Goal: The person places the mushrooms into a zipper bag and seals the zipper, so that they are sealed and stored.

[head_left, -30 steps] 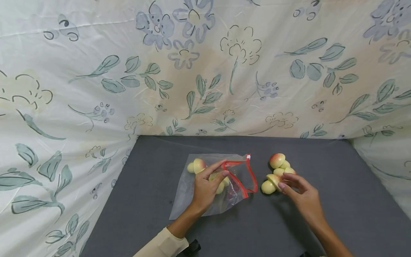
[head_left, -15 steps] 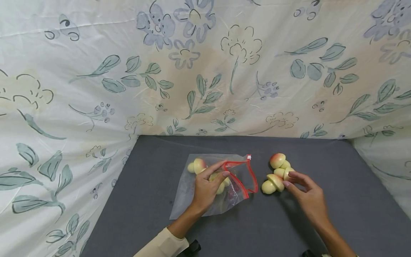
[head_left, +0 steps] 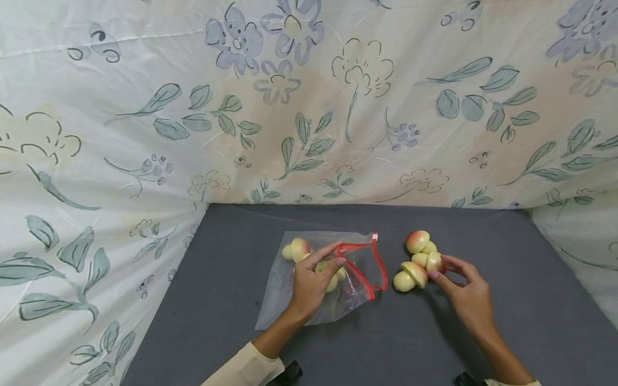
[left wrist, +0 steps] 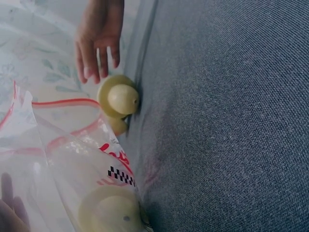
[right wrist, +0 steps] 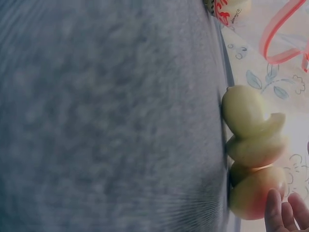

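Note:
My left hand (head_left: 309, 284) holds a clear zip bag (head_left: 275, 300) with a red-edged mouth near its thumb and index finger. The mouth gapes to the right. Inside are yellow-green toy mushrooms with reddish caps, one a mushroom (head_left: 299, 247) at the far end; the hand partly covers others. To the right lie several more toy mushrooms, close together. Fairly straight fingers of my right hand (head_left: 465, 300) reach the reddish cap of the middle mushroom (head_left: 435, 262). Nearer me lies another mushroom (head_left: 405, 280), and a redder one (head_left: 417, 241) is behind. In the right wrist view, fingertips (right wrist: 274, 205) overlap a cap.
A dark grey cloth (head_left: 357, 348) covers the work surface. Flower-printed white fabric (head_left: 309, 134) rises along its back and sides. The bag's slider (head_left: 374, 236) sits at the far corner of its mouth.
My right hand has shifted slightly right, from the nearest mushroom to the cap of the middle one. The mushrooms stay nearly in place. My left hand and the bag have hardly moved.

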The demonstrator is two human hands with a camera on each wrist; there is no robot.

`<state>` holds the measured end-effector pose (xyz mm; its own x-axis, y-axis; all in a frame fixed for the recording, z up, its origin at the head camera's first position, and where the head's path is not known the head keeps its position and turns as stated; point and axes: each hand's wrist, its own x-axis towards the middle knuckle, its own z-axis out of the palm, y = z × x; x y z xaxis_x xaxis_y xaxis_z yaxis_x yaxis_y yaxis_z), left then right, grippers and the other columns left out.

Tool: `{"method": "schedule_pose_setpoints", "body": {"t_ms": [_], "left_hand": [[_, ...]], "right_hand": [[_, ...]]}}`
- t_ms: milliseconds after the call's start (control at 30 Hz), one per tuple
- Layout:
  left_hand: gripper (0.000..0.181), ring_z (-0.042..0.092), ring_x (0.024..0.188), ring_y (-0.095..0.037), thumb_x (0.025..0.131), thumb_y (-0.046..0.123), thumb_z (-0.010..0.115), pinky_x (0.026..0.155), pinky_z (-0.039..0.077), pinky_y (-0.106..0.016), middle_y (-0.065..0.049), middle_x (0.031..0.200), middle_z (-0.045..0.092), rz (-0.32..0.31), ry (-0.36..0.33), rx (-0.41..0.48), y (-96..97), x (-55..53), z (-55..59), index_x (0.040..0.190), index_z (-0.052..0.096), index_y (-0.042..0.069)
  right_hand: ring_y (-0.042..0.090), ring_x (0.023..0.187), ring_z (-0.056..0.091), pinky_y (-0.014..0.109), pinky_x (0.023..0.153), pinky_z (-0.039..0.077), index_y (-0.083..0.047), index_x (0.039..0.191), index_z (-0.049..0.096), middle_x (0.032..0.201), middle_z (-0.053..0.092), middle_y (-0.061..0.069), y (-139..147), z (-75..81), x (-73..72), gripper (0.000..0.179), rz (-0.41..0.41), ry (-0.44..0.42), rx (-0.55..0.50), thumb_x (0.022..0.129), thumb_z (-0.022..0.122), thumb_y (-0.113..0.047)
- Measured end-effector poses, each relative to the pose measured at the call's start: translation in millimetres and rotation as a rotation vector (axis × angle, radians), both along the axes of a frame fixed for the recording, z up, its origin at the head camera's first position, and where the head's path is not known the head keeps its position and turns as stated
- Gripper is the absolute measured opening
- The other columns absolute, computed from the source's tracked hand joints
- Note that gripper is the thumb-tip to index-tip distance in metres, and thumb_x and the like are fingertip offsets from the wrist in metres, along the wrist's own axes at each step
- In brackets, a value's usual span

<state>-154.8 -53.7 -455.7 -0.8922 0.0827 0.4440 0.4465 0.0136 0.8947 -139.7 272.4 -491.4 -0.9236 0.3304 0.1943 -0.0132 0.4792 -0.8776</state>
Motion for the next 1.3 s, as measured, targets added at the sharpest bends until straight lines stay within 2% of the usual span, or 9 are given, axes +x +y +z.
{"method": "schedule_pose_setpoints", "body": {"t_ms": [133,367,633,800,900,1033,1167,1233,1300], "left_hand": [[0.042,0.070,0.121,-0.020,0.097,0.009,0.077,0.099,0.057,-0.043,-0.005,0.122,0.079,-0.002,0.005,0.000,0.0,-0.2,-0.9,0.138,0.069,0.001],[0.042,0.070,0.121,-0.020,0.097,0.009,0.078,0.101,0.057,-0.040,-0.005,0.121,0.079,0.005,0.007,-0.002,-0.5,-0.4,-1.0,0.137,0.069,0.000],[0.042,0.070,0.122,-0.020,0.098,0.008,0.077,0.101,0.057,-0.047,-0.005,0.122,0.079,-0.002,0.011,-0.001,-0.8,0.2,-0.4,0.138,0.069,0.000],[0.041,0.070,0.121,-0.019,0.098,0.008,0.077,0.100,0.057,-0.046,-0.005,0.122,0.079,-0.001,0.008,-0.002,-0.8,0.2,-0.8,0.138,0.069,0.001],[0.041,0.070,0.120,-0.019,0.098,0.008,0.077,0.100,0.058,-0.045,-0.006,0.121,0.079,0.001,0.011,-0.003,-0.8,-0.2,-1.0,0.138,0.070,0.002],[0.041,0.070,0.120,-0.018,0.097,0.009,0.078,0.100,0.057,-0.043,-0.005,0.121,0.079,0.000,0.017,-0.001,-0.7,-0.1,-0.6,0.137,0.070,0.002],[0.040,0.070,0.114,-0.014,0.098,0.009,0.077,0.089,0.057,-0.034,-0.007,0.121,0.079,0.003,0.033,-0.003,-0.7,0.3,-0.2,0.137,0.070,0.002],[0.040,0.070,0.111,-0.012,0.097,0.009,0.077,0.083,0.056,-0.031,-0.007,0.120,0.079,0.008,0.040,-0.008,-0.7,0.3,-0.5,0.136,0.070,0.002],[0.040,0.070,0.110,-0.012,0.097,0.009,0.078,0.082,0.056,-0.031,-0.007,0.120,0.079,0.010,0.035,-0.011,-0.8,0.6,-0.2,0.136,0.070,0.002]], "right_hand": [[-0.012,0.110,0.054,0.003,0.081,0.045,-0.009,0.142,0.066,0.131,0.062,0.006,2.2,-2.8,-0.9,0.055,0.003,-0.012,0.033,0.093,0.086,-0.024],[-0.012,0.110,0.051,0.011,0.088,0.036,-0.010,0.146,0.063,0.137,0.061,0.012,7.7,-7.3,-5.0,0.061,0.019,-0.045,0.082,0.093,0.085,-0.031],[-0.014,0.109,0.050,0.007,0.082,0.040,-0.005,0.149,0.058,0.143,0.062,0.022,13.5,-8.9,-11.5,0.064,0.075,-0.052,0.078,0.095,0.084,-0.029],[-0.010,0.111,0.050,0.005,0.079,0.042,-0.004,0.152,0.054,0.147,0.058,0.023,17.4,-9.1,-15.3,0.069,0.099,-0.105,0.065,0.096,0.082,-0.034],[-0.011,0.111,0.049,0.005,0.079,0.043,-0.005,0.154,0.052,0.149,0.056,0.023,19.2,-8.9,-17.4,0.073,0.111,-0.144,0.047,0.096,0.081,-0.038],[-0.015,0.107,0.048,0.009,0.078,0.053,-0.002,0.156,0.047,0.151,0.053,0.025,20.3,-9.7,-20.1,0.075,0.145,-0.175,-0.022,0.098,0.080,-0.036],[-0.017,0.104,0.049,0.014,0.077,0.058,0.001,0.157,0.044,0.152,0.051,0.027,20.8,-12.9,-22.9,0.076,0.172,-0.185,-0.078,0.098,0.080,-0.032],[-0.017,0.103,0.051,0.016,0.078,0.059,0.002,0.157,0.043,0.150,0.052,0.024,21.2,-14.7,-24.7,0.076,0.177,-0.182,-0.105,0.098,0.080,-0.029],[-0.015,0.103,0.054,0.019,0.078,0.060,0.003,0.156,0.043,0.144,0.057,0.015,21.8,-16.1,-26.5,0.075,0.174,-0.179,-0.137,0.098,0.080,-0.025]]}}
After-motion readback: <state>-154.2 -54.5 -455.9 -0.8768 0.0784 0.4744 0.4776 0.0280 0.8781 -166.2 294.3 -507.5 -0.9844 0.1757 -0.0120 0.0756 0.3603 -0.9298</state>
